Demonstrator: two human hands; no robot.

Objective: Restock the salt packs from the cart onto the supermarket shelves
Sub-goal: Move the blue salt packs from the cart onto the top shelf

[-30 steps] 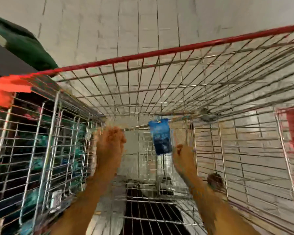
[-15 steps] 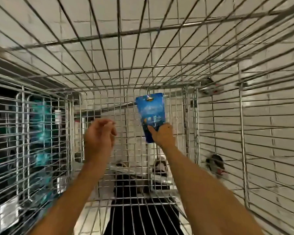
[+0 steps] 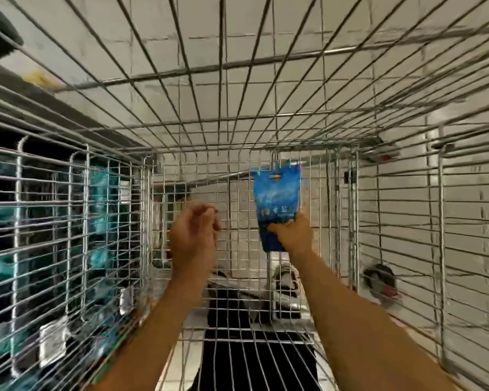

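A blue salt pack (image 3: 275, 198) stands upright deep inside the wire cart (image 3: 266, 117), near its far end wall. My right hand (image 3: 292, 234) grips the pack's lower edge from below. My left hand (image 3: 194, 235) hovers to the left of the pack at about the same depth, fingers curled loosely and holding nothing. Both forearms reach forward into the cart basket. The view is blurred.
Wire mesh surrounds the hands on the left, right and above. Through the left side, dark shelves (image 3: 40, 221) with teal packs show. A cart wheel (image 3: 378, 280) and the white tiled floor (image 3: 469, 221) show through the right side. A dark strip (image 3: 254, 362) lies under the cart floor.
The view has moved deeper into the cart; the red rim is out of sight. My right hand reached the blue pack and closed on its lower edge. My left hand stayed beside it.
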